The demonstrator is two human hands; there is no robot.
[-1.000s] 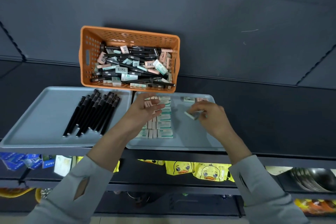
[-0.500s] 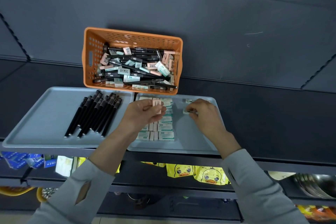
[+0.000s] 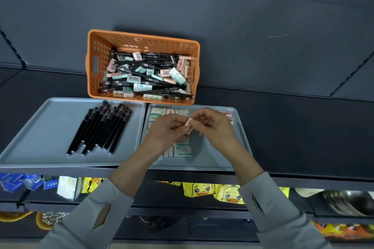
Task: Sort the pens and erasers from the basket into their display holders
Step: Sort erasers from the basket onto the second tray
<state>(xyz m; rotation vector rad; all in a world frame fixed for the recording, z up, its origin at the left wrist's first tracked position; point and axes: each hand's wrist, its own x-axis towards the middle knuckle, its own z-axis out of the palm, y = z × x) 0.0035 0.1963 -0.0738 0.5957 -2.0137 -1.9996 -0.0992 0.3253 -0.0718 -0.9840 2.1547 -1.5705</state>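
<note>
An orange basket (image 3: 97, 62) at the back of the dark shelf holds a jumble of black pens and pink and green erasers. In front of it, the left grey tray (image 3: 50, 123) carries a row of black pens (image 3: 101, 127). The right grey tray (image 3: 212, 151) has erasers in rows (image 3: 182, 149), partly hidden by my hands. Above that tray my left hand (image 3: 166, 133) and my right hand (image 3: 214, 127) meet, and both pinch one pink eraser (image 3: 188, 126) between their fingertips.
Two pink erasers (image 3: 228, 115) lie at the right tray's far right corner. Below the shelf edge hang yellow duck-print packets (image 3: 212, 190), blue packets (image 3: 16, 182) and metal bowls (image 3: 354, 202) on a lower shelf. Dark panels (image 3: 263, 26) back the shelf.
My right hand let go of the eraser it placed at the tray's back and came left. My left hand lifted a pink eraser, and now both hands pinch it together.
</note>
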